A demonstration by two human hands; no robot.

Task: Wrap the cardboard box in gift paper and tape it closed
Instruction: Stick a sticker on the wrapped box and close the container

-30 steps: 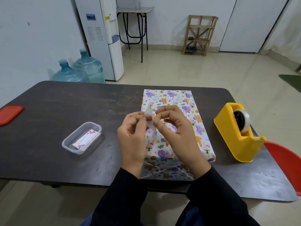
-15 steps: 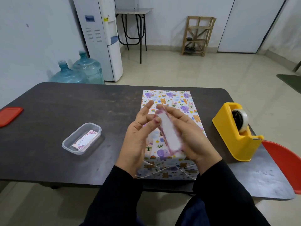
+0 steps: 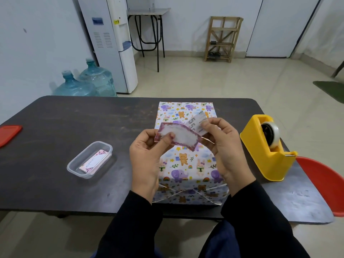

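Two pinches: left hand (image 3: 147, 157) sticker (image 3: 179, 135), right hand (image 3: 226, 148) backing (image 3: 197, 121).

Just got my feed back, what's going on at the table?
A person holds a purple-edged label above the wrapped box. The left hand pinches the label; the right hand pinches its printed backing paper, pulled partly away. The box lies papered on the dark table, with the yellow tape dispenser standing untouched to its right.
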